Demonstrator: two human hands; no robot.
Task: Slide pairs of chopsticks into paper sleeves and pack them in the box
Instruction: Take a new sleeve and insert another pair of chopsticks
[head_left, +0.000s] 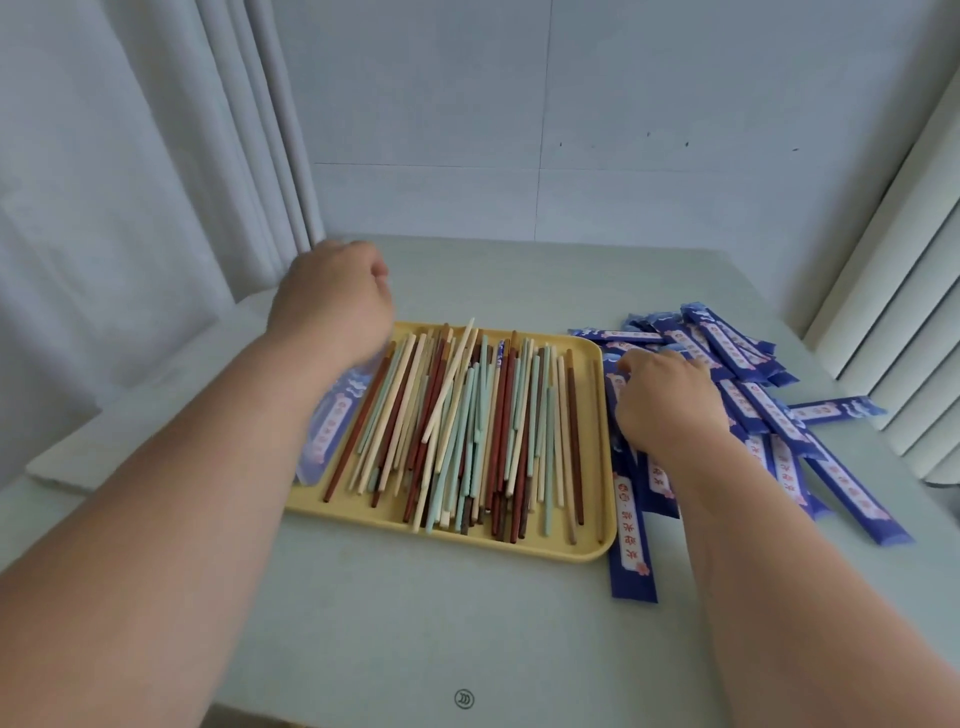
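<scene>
The table (467, 623) carries everything; the tray (363, 519) sits at its centre, long sides running from 6 to 12 o'clock; the sleeves (758, 405) lie in a loose pile at the tray's 3 o'clock, some touching its rim, a few spilling towards 5 o'clock.

The chopsticks (467, 426) fill the tray in a mixed heap of cream, mint and brown, crossed over one another and not sorted into pairs.

The left hand (332, 296) hangs over the tray's 11 o'clock corner; its fingers are curled and blurred, and I cannot tell if they hold anything. The right hand (667, 402) rests palm down on the pile just beside the tray's 3 o'clock rim; its fingers bend down among the sleeves, but whether they pinch one is hidden.

A lone sleeve (330, 423) lies along the tray's 9 o'clock edge, partly under the left forearm; whether it is filled I cannot tell.

No box shows, so nothing can be counted as packed; judging by the full tray and the big pile, the work looks barely begun, with nearly all the pairing, sliding and packing left.
</scene>
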